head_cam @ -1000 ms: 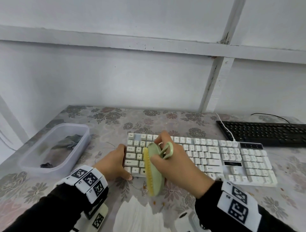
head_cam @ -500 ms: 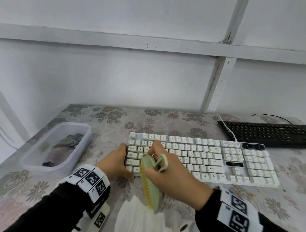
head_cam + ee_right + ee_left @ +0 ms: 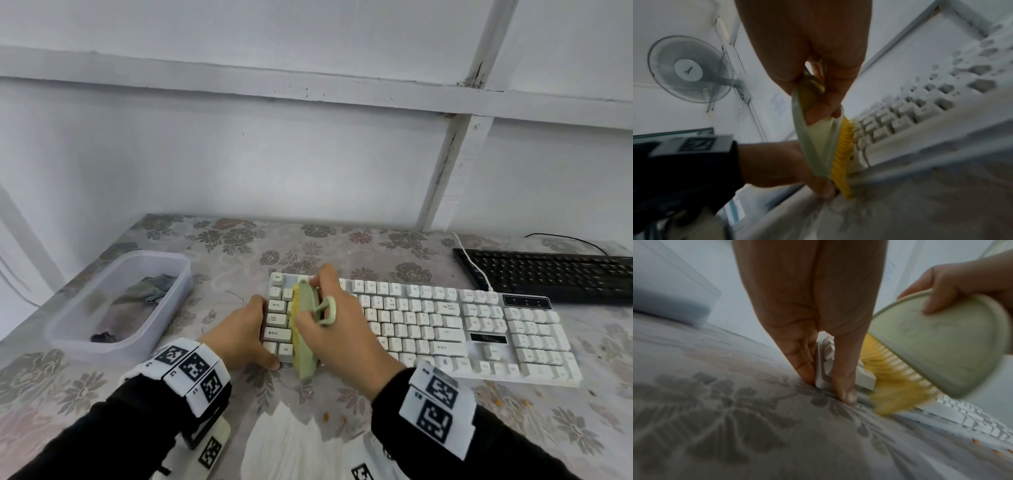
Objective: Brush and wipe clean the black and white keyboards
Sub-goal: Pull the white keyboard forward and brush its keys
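Observation:
The white keyboard (image 3: 445,329) lies across the middle of the flowered table. My right hand (image 3: 342,329) grips a pale green brush (image 3: 305,329) with yellow bristles (image 3: 892,386), laid on edge over the keyboard's left-hand keys. The same brush (image 3: 818,138) shows in the right wrist view, held by its looped handle. My left hand (image 3: 243,335) holds the keyboard's left end (image 3: 822,363), thumb at the front corner and fingers along the side. The black keyboard (image 3: 548,277) sits at the back right, untouched.
A clear plastic tub (image 3: 116,305) with a grey cloth (image 3: 137,305) in it stands at the left. White tissue (image 3: 294,442) lies at the table's near edge between my arms. Orange crumbs (image 3: 507,401) dot the table in front of the keyboard. A wall fan (image 3: 688,69) hangs behind.
The brush has swept away from me, from overhanging the keyboard's front edge up to its top rows. My left hand has stayed on the keyboard's left end.

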Tool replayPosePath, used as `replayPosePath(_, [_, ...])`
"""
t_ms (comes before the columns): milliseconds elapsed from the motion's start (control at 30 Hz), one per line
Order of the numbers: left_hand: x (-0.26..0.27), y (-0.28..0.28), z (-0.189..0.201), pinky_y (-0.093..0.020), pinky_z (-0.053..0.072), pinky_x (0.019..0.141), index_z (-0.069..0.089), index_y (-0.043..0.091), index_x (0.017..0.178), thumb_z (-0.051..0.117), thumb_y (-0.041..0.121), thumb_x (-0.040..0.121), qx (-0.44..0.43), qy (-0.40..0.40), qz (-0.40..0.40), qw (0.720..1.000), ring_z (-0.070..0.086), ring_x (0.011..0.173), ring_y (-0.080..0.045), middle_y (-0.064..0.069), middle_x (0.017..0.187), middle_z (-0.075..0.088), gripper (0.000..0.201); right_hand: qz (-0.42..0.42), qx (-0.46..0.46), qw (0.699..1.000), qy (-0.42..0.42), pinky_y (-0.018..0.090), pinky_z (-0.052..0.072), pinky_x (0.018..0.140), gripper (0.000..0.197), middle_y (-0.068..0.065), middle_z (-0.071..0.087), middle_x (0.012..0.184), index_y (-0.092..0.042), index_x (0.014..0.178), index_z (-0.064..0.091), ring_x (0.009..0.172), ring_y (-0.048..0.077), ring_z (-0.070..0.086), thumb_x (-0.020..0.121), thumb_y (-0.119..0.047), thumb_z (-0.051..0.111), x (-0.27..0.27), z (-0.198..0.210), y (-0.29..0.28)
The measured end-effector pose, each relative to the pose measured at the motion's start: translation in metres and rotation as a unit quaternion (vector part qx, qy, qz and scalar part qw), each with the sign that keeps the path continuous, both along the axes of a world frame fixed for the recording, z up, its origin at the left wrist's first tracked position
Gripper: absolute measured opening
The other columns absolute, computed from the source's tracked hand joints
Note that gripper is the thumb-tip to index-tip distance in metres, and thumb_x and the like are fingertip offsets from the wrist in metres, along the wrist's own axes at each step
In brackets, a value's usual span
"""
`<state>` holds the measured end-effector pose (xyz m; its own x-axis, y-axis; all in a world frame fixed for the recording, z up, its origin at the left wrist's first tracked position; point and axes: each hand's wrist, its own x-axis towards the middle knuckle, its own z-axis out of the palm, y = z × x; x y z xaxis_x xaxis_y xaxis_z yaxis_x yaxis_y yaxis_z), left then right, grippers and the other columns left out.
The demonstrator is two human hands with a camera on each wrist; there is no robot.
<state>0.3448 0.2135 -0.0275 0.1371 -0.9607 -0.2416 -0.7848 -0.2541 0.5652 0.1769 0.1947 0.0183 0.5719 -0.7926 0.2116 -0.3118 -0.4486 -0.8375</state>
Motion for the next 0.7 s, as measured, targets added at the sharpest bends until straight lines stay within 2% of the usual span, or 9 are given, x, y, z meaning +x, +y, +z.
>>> replayPosePath(167, [0.0, 0.0, 0.0, -0.019, 0.04, 0.072, 0.035, 0.018, 0.12, 0.085, 0.019, 0.059, -0.001, -0.003, 0.0, 1.0, 0.053, 0.094, -0.012, 0.008, 0.101, 0.055, 0.08, 0.023, 0.023, 0.999, 0.016, 0.014, 0.03, 0.039, 0.016, -0.002, 0.045, 0.062, -0.016, 0.09, 0.037, 0.042, 0.003, 0.036, 0.087, -0.007, 0.05, -0.009, 0.012, 0.003])
replayPosePath(233, [0.0, 0.0, 0.0, -0.021, 0.04, 0.076, 0.035, 0.019, 0.121, 0.085, 0.018, 0.059, -0.001, 0.0, 0.001, 1.0, 0.053, 0.095, -0.011, 0.01, 0.101, 0.055, 0.08, 0.006, 0.021, 1.0, -0.021, 0.013, 0.03, 0.038, 0.015, -0.001, 0.045, 0.063, -0.015, 0.091, 0.038, 0.041, 0.002, 0.037, 0.088, -0.007, 0.051, -0.008, 0.025, -0.004])
replayPosePath(333, [0.001, 0.0, 0.0, -0.024, 0.042, 0.084, 0.035, 0.018, 0.123, 0.086, 0.02, 0.058, 0.002, -0.004, -0.001, 1.0, 0.052, 0.099, -0.012, 0.006, 0.11, 0.058, 0.082, -0.036, 0.017, 0.996, -0.074, 0.013, 0.03, 0.036, 0.016, 0.0, 0.043, 0.063, -0.011, 0.095, 0.038, 0.037, 0.001, 0.036, 0.088, -0.003, 0.049, 0.0, 0.037, -0.018])
replayPosePath(400, [0.001, -0.001, 0.0, -0.025, 0.043, 0.087, 0.035, 0.018, 0.123, 0.086, 0.02, 0.058, 0.003, -0.005, -0.001, 1.0, 0.053, 0.102, -0.013, 0.004, 0.114, 0.058, 0.083, -0.051, 0.012, 0.996, -0.072, 0.012, 0.03, 0.036, 0.017, 0.001, 0.044, 0.064, -0.012, 0.095, 0.037, 0.038, 0.001, 0.037, 0.088, -0.002, 0.048, 0.003, 0.033, -0.023])
replayPosePath(533, [0.0, 0.0, 0.001, -0.023, 0.042, 0.082, 0.035, 0.017, 0.122, 0.086, 0.017, 0.059, 0.004, 0.004, 0.0, 1.0, 0.053, 0.097, -0.013, 0.007, 0.105, 0.056, 0.081, -0.02, 0.007, 0.999, -0.025, 0.014, 0.031, 0.039, 0.024, -0.004, 0.043, 0.06, -0.022, 0.085, 0.034, 0.04, 0.002, 0.039, 0.088, -0.003, 0.048, -0.001, 0.011, -0.01])
replayPosePath(700, [-0.001, 0.0, 0.002, -0.021, 0.041, 0.079, 0.034, 0.017, 0.122, 0.086, 0.016, 0.06, 0.006, 0.0, -0.001, 1.0, 0.053, 0.095, -0.013, 0.008, 0.101, 0.054, 0.081, 0.01, 0.043, 0.999, -0.006, 0.014, 0.028, 0.04, 0.017, -0.004, 0.04, 0.058, -0.014, 0.089, 0.036, 0.042, 0.004, 0.033, 0.087, -0.003, 0.049, -0.016, 0.004, 0.006])
